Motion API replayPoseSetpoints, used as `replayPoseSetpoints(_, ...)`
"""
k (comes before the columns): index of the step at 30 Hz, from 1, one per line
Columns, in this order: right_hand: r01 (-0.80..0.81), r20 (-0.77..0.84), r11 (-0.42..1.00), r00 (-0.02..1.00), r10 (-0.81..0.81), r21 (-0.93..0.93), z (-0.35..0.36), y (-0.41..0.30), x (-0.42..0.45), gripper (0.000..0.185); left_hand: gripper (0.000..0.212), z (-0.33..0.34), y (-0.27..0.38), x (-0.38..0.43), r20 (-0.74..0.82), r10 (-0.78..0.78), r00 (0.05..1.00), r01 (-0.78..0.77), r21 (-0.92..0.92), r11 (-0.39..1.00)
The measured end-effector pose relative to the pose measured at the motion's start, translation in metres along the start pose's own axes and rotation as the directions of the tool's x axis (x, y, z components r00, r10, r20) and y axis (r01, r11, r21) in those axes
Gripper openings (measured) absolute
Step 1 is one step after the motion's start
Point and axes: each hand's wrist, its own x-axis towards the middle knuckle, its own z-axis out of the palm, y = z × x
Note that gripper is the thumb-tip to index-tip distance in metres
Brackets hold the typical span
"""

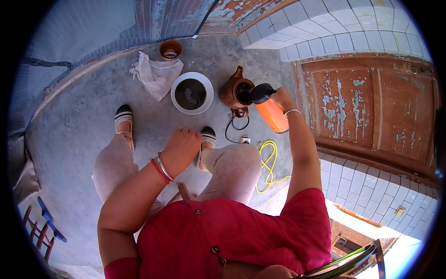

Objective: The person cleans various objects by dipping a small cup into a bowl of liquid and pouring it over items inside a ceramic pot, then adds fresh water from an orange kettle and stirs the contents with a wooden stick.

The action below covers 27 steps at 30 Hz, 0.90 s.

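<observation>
My right hand [281, 99] grips an orange thermos jug [272, 115] with a black lid. Its spout tips over the open mouth of a brown glazed clay pot [230, 91], where clear liquid seems to be running in. The pot has a spout at the far side and a handle at the near side. Just left of it, a white basin [209, 99] holds dark liquid with a dark, wet lump. My left hand [183, 148] hangs in front of my knees with its fingers curled; nothing shows in it, though its palm is hidden.
A crumpled white cloth [158, 75] lies beside a brown clay bowl [170, 48]. A black power cord [228, 129] runs from the pot to a white socket [245, 140], near a coiled yellow cable [267, 164]. A weathered wooden door [374, 108] stands at the right.
</observation>
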Motion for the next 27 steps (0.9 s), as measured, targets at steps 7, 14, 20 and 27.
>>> replayPoseSetpoints(7,0.024,-0.01,0.997,1.0,-0.024,-0.068,0.001,0.002,-0.002,0.031,0.016,0.0,0.0,0.001,0.014,0.013,1.0,-0.013,0.004,1.0)
replayPoseSetpoints(14,0.035,0.004,0.993,0.999,-0.034,-0.109,-0.005,-0.005,-0.009,0.034,0.015,0.004,-0.002,0.0,0.002,0.012,1.0,-0.012,-0.045,0.999)
replayPoseSetpoints(20,0.085,-0.1,0.993,0.991,-0.093,-0.079,0.004,0.001,0.0,0.032,0.015,-0.001,0.0,0.002,0.016,0.001,1.0,-0.001,-0.023,1.0)
replayPoseSetpoints(27,0.125,-0.092,0.988,0.987,-0.134,-0.092,0.008,-0.008,0.004,0.032,0.015,-0.002,0.001,-0.001,0.023,0.007,1.0,-0.007,-0.012,1.0)
